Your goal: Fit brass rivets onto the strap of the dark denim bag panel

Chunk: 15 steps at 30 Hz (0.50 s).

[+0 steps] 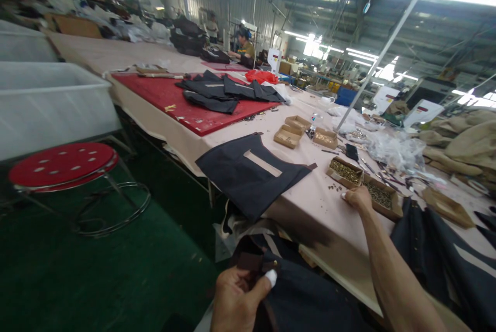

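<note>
My left hand [242,290] pinches the brown edge strip of a dark fabric piece [310,290]; the thumb wears a white covering. A small brass stud [275,263] shows on the strip just above that thumb. Over the table, my right hand [357,199] has its fingertips together at the near side of a cardboard box of brass studs [345,171]. Whatever its fingers hold is too small to make out. Beside it sits a second box of darker metal pieces [377,195]. Several loose studs [334,187] lie on the tabletop left of my right hand.
Another dark fabric piece [251,167] hangs over the table edge. Behind it, dark pieces lie on a red board [155,99]. More small boxes [289,136] stand mid-table. A red stool [64,164] and a white bin [54,105] are at left. A person [245,45] sits farther back.
</note>
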Motion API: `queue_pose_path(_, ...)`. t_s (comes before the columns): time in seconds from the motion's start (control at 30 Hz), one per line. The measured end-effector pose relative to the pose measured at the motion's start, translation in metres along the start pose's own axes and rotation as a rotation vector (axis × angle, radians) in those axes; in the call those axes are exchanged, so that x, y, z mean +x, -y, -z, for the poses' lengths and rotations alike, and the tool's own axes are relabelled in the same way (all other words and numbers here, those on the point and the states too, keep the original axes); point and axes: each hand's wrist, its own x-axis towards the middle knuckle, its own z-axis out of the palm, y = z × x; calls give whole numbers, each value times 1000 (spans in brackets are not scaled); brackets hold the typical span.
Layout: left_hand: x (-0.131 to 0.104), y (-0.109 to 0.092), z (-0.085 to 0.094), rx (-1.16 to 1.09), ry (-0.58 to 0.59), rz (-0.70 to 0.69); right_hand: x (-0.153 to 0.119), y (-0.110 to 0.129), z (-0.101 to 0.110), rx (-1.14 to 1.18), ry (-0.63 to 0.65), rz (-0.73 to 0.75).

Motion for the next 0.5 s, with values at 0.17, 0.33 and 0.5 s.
queue_pose_path(0.17,0,-1,2,13,79,0,-8,10,3,-124,132,-158)
queue_pose_path(0.33,-4,-8,-3,-102,72,40,-19,15,7,-200,204,-177)
queue_pose_path(0.5,-17,-14,-12,-190,77,80,-34,22,16,-252,245,-104)
